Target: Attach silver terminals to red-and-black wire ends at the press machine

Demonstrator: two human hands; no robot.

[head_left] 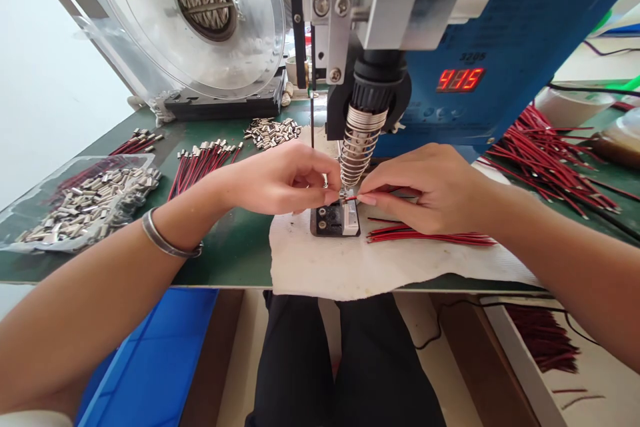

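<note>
My right hand (430, 187) pinches a thin red wire (353, 197) between thumb and forefinger, its end over a small black fixture (320, 227) with a white block. From the other side, my left hand (280, 177) brings its thumb and forefinger together at the same fixture. Whatever lies between those fingertips is too small to make out. Right above both sets of fingertips comes down the soldering iron (364, 140), wrapped in a wire spring. Several red-and-black wires (430, 235) lie under my right hand on a white cloth (320, 267).
A blue machine (450, 117) with a red display stands behind. Left are a plastic tray (90, 207) of metal connectors, a connector pile (273, 133), wires with connectors (205, 163) and a large clear reel (150, 20). More wires (550, 153) are heaped at right.
</note>
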